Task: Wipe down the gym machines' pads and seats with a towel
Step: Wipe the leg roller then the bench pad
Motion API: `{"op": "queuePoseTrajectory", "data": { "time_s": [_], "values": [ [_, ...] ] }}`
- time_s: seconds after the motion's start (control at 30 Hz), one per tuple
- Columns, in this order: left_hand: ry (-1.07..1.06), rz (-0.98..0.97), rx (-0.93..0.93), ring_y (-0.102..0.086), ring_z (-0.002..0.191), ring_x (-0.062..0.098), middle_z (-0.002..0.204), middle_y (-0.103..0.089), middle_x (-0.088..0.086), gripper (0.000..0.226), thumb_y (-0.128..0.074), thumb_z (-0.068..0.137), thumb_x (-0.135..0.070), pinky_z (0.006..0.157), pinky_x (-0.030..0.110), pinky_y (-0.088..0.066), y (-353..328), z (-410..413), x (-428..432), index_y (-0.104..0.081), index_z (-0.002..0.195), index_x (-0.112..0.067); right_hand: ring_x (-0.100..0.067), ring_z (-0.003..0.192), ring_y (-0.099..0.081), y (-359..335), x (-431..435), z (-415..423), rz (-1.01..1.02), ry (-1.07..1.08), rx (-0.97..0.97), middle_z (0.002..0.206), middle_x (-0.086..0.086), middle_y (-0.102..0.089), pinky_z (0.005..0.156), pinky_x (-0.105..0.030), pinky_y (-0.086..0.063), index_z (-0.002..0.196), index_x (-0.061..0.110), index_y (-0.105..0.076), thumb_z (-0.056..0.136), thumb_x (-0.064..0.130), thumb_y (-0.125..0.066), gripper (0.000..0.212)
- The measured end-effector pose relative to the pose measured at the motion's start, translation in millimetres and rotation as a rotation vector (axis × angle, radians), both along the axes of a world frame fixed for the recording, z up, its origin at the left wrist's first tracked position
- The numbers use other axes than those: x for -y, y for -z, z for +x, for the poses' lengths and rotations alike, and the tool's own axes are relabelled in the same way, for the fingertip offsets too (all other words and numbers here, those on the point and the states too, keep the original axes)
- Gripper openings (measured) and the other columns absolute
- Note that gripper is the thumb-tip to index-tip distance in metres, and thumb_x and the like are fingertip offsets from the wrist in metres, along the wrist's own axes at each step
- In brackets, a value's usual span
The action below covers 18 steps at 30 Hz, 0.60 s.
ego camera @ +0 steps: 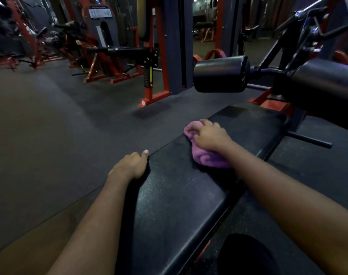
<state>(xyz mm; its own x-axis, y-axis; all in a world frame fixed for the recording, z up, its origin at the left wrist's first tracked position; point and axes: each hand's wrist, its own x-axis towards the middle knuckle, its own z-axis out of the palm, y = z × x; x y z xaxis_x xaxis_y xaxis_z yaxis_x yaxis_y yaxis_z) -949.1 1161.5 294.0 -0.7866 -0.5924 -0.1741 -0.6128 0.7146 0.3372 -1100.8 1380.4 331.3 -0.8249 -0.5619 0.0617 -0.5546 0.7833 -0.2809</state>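
Right hand (pixel 207 135) fingers clenched into bunched purple towel (pixel 204 158), pressing it on bench pad (pixel 179 195). Left hand (pixel 129 165) grips pad's left edge, thumb on top.

Risks: towel wadded, so narrow contact may leave unwiped strips; pad's left edge sits just past right fingertips, so sideways stroke could push towel off onto floor (pixel 60 126).

Room: bare pad ahead of fingers up to far end; roller pad (pixel 220 73) well beyond. Long open stretch behind wrist.
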Motion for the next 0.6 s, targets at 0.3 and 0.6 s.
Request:
{"op": "queuePoseTrajectory", "data": {
  "time_s": [0.3, 0.6],
  "values": [
    [-0.011, -0.026, 0.006, -0.043, 0.139, 0.035, 0.152, -0.043, 0.021, 0.072, -0.018, 0.104, -0.059, 0.114, 0.047, -0.034, 4.1, -1.5, 3.3, -0.047, 0.143, -0.006, -0.025, 0.141, -0.036, 14.2, -15.8, 39.1, -0.028, -0.456, -0.011, 0.166, 0.010, -0.022, 0.116, -0.048, -0.034, 0.137, 0.061, -0.046, 0.089, 0.045, -0.043, 0.050],
    [-0.032, -0.014, -0.004, -0.043, 0.138, 0.036, 0.152, -0.043, 0.019, 0.070, -0.018, 0.104, -0.058, 0.113, 0.049, -0.034, 2.6, -0.8, -0.9, -0.047, 0.143, -0.008, -0.031, 0.130, -0.045, -1.7, 42.9, -25.1, 0.046, -0.179, -0.008, 0.150, 0.009, -0.044, 0.109, -0.045, -0.041, 0.121, 0.057, -0.058, 0.095, 0.038, -0.048, 0.034]
  ]
}}
